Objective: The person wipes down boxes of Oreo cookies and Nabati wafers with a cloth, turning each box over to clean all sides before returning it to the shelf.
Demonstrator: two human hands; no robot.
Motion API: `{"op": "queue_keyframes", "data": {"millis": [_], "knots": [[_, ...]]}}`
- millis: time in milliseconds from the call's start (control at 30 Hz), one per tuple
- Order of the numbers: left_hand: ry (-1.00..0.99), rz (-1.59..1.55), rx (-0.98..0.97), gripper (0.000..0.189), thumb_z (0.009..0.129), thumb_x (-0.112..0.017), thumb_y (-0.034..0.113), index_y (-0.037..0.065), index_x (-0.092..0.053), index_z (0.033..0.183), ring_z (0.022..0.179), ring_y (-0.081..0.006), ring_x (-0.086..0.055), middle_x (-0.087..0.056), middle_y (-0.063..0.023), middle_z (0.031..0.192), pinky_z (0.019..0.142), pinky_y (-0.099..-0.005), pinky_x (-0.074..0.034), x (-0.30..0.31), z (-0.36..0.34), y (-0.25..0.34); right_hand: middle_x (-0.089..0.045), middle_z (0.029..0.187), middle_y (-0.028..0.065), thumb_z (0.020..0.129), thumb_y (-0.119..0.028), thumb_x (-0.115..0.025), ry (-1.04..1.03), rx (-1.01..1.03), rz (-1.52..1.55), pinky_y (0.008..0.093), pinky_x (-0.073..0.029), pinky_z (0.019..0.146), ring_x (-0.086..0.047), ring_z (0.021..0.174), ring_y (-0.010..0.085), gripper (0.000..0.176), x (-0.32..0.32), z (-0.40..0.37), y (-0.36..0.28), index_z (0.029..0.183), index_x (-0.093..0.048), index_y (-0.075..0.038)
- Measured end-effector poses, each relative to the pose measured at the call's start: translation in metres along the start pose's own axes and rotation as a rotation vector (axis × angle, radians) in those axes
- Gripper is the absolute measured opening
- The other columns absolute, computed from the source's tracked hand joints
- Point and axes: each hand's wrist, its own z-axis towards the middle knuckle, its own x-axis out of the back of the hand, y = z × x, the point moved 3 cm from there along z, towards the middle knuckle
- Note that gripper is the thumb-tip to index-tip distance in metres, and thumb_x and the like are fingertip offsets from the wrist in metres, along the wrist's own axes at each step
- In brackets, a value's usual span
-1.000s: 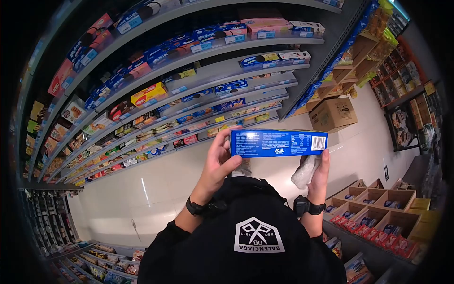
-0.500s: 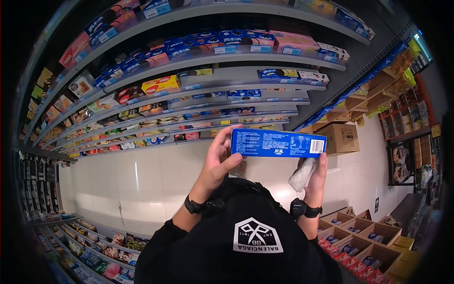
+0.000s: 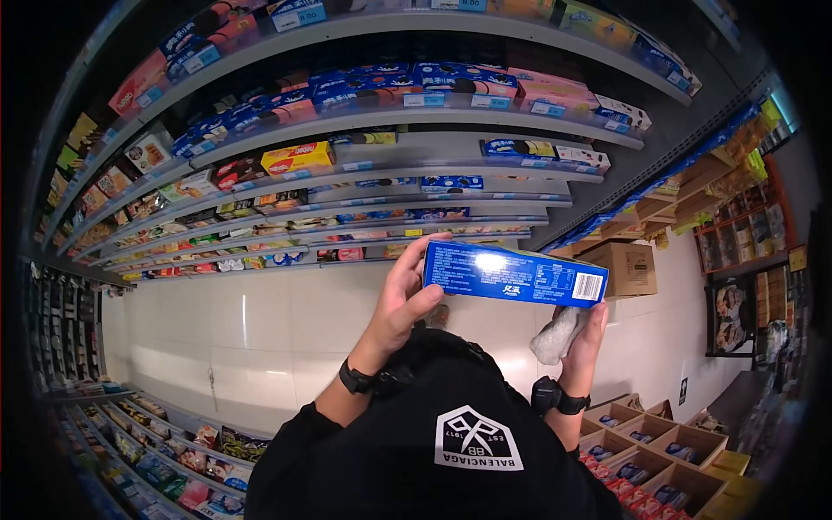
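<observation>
A long blue biscuit box [image 3: 520, 277] is held up in front of my chest, its face with small white print and a barcode turned toward me. Around its left end my left hand [image 3: 406, 295] is closed, thumb on the near face and fingers at the upper edge. My right hand [image 3: 589, 334] grips the lower right corner, partly hidden by the box. A crumpled whitish cloth [image 3: 555, 336] hangs at that same hand, below the box. How the right fingers hold the cloth is hidden.
Grey store shelves [image 3: 416, 113] with boxed biscuits and price tags curve across the front. A cardboard carton [image 3: 628, 269] sits on the pale tiled floor [image 3: 260, 338] beyond the right hand. Compartmented display bins [image 3: 685, 438] stand at lower right, and a low product rack [image 3: 165, 451] at lower left.
The box has tilted, its right end now lower, and shifted slightly right; a bright glare has appeared on its face. Both hands keep their hold, the right one moving slightly down with the cloth.
</observation>
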Motion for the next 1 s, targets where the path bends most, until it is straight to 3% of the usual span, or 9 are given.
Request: {"op": "queue_keyframes", "data": {"millis": [100,167,200,267,300,367,567,633,1000], "knots": [[0.008,-0.003,-0.004,0.085,0.088,-0.07,0.037,-0.003,-0.033,0.153,0.122,-0.0182,-0.057,-0.057,-0.0123,0.134,0.107,-0.0325,-0.042,-0.001,0.003,-0.002,-0.064,0.103,0.0032,0.085,-0.071,-0.069,-0.019,-0.009,-0.038,0.0263,-0.048,0.079,-0.06,0.09,0.0114,0.083,0.009,-0.003,0.0,0.122,-0.06,0.003],[0.011,0.005,-0.007,0.086,0.088,-0.069,0.039,-0.005,-0.033,0.153,0.124,-0.0188,-0.056,-0.056,-0.0127,0.135,0.109,-0.0326,-0.04,0.0,0.003,-0.003,-0.064,0.096,0.0086,0.094,-0.064,-0.06,-0.037,0.099,-0.086,0.0306,-0.053,0.066,-0.063,0.077,0.0179,0.064,0.014,-0.005,0.004,0.119,-0.056,-0.005],[0.01,0.02,0.005,0.087,0.088,-0.069,0.039,-0.005,-0.033,0.153,0.125,-0.0191,-0.056,-0.056,-0.0129,0.136,0.11,-0.0326,-0.039,0.001,0.001,-0.004,-0.064,0.096,0.0086,0.094,-0.064,-0.06,-0.03,0.096,-0.085,0.0306,-0.053,0.066,-0.063,0.077,0.0179,0.064,0.013,-0.007,0.001,0.119,-0.056,-0.005],[0.008,0.034,0.026,0.088,0.087,-0.069,0.039,-0.006,-0.033,0.153,0.126,-0.0195,-0.055,-0.056,-0.0132,0.137,0.111,-0.0327,-0.038,0.001,0.0,-0.005,-0.065,0.102,0.0034,0.082,-0.074,-0.07,0.007,0.005,-0.086,0.0259,-0.047,0.078,-0.059,0.088,0.0113,0.087,0.008,-0.011,-0.004,0.121,-0.061,0.003],[0.006,0.037,0.031,0.087,0.088,-0.069,0.039,-0.006,-0.033,0.153,0.125,-0.0186,-0.055,-0.056,-0.0129,0.136,0.11,-0.0321,-0.039,0.001,-0.001,-0.005,-0.065,0.102,0.0034,0.082,-0.074,-0.07,0.012,0.0,-0.086,0.0259,-0.047,0.078,-0.059,0.088,0.0113,0.087,0.008,-0.012,-0.003,0.121,-0.061,0.003],[0.006,0.04,0.044,0.087,0.088,-0.07,0.039,-0.006,-0.034,0.153,0.124,-0.0178,-0.055,-0.057,-0.0125,0.135,0.109,-0.0316,-0.039,0.003,-0.004,-0.006,-0.064,0.099,0.0029,0.082,-0.074,-0.069,0.028,0.004,-0.101,0.0257,-0.046,0.075,-0.058,0.086,0.0108,0.085,0.009,-0.015,-0.001,0.117,-0.062,0.003],[0.027,0.154,0.056,0.075,0.088,-0.074,0.039,-0.005,-0.048,0.143,0.106,-0.0138,-0.063,-0.069,-0.0074,0.113,0.099,-0.0298,-0.045,0.011,-0.01,-0.013,-0.062,0.091,0.0018,0.084,-0.074,-0.068,0.095,-0.021,-0.115,0.026,-0.045,0.07,-0.056,0.079,0.0102,0.079,0.008,-0.02,-0.002,0.109,-0.064,0.0],[0.021,0.234,-0.023,0.069,0.087,-0.076,0.036,-0.005,-0.053,0.138,0.101,-0.0134,-0.065,-0.071,-0.0067,0.108,0.097,-0.0308,-0.047,0.011,-0.009,-0.014,-0.062,0.091,0.0022,0.085,-0.073,-0.067,0.101,-0.021,-0.11,0.0262,-0.045,0.069,-0.056,0.078,0.0106,0.077,0.011,-0.022,-0.002,0.109,-0.064,0.0],[0.004,0.274,-0.055,0.06,0.086,-0.077,0.026,-0.003,-0.054,0.133,0.101,-0.0134,-0.065,-0.071,-0.0077,0.109,0.097,-0.0313,-0.047,0.0,-0.011,-0.009,-0.064,0.094,0.0045,0.092,-0.061,-0.065,0.151,-0.018,-0.043,0.0279,-0.048,0.071,-0.059,0.08,0.0134,0.062,0.022,-0.026,0.002,0.109,-0.063,-0.001]]}}
